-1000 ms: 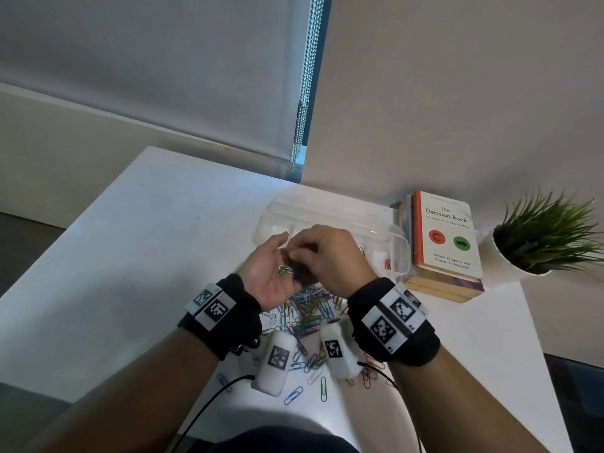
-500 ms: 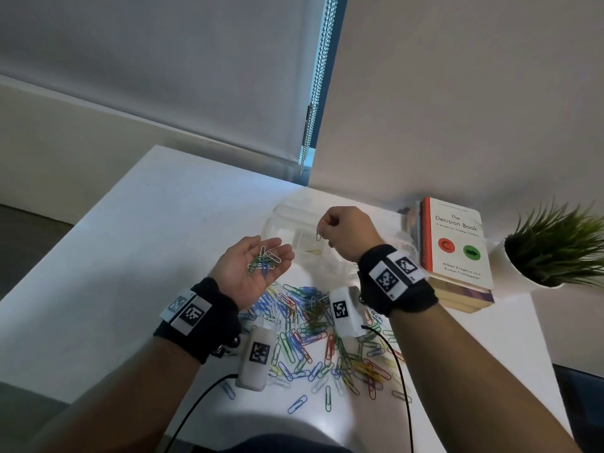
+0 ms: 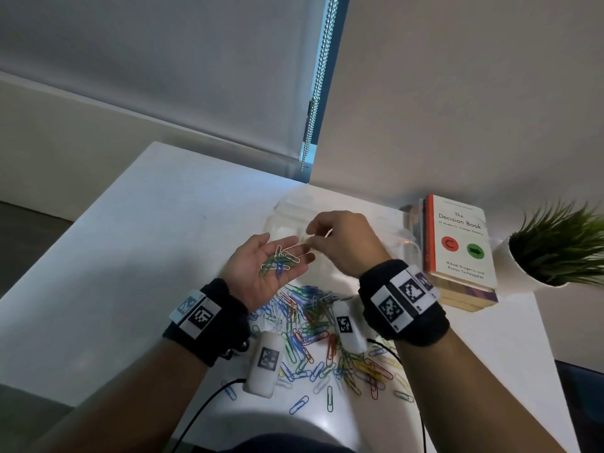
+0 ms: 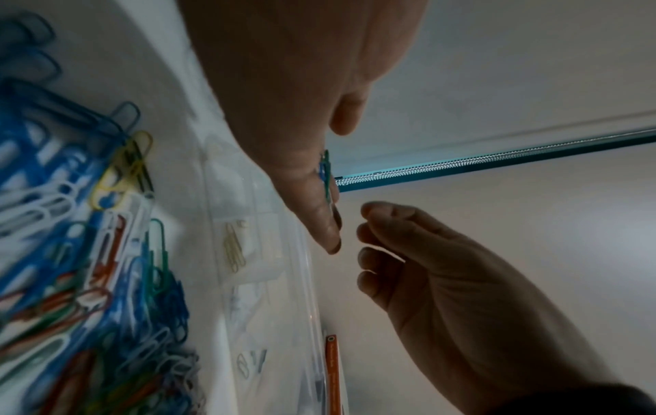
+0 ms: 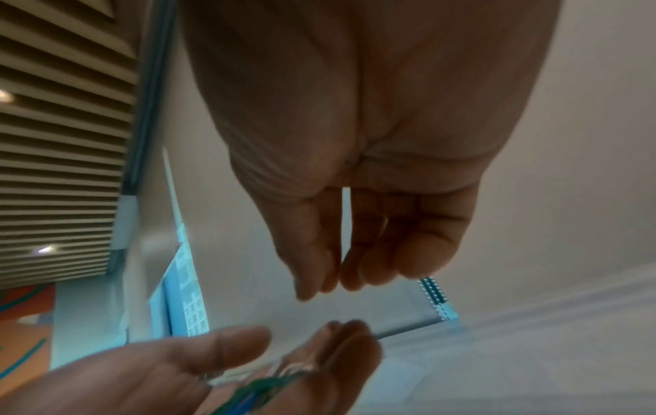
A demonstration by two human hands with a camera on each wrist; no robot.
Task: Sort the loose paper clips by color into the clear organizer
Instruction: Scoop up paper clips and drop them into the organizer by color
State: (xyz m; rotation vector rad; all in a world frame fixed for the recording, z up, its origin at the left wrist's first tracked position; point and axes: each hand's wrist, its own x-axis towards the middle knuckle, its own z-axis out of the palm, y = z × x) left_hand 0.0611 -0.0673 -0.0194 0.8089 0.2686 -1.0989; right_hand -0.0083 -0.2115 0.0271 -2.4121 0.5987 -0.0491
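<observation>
My left hand (image 3: 248,269) lies palm up above the table and carries several white, green and blue paper clips (image 3: 279,261) on its straight fingers. My right hand (image 3: 343,243) hovers just right of those fingertips, over the clear organizer (image 3: 284,207), with its thumb and fingers loosely curled. The right wrist view shows nothing between the right hand's fingers (image 5: 355,278). In the left wrist view, yellow clips (image 4: 234,252) lie in one organizer compartment. The loose pile of mixed-color clips (image 3: 313,328) spreads on the table below both wrists.
A stack of books (image 3: 457,243) stands right of the organizer, with a potted plant (image 3: 562,246) beyond it at the table's right edge. The white table (image 3: 130,256) stretches to the left. A blind's bead chain (image 3: 318,93) hangs at the back wall.
Half a second ago my right hand pinched a clip over the organizer. It has since come back to the left fingertips without one. The left palm rose slightly with its clips.
</observation>
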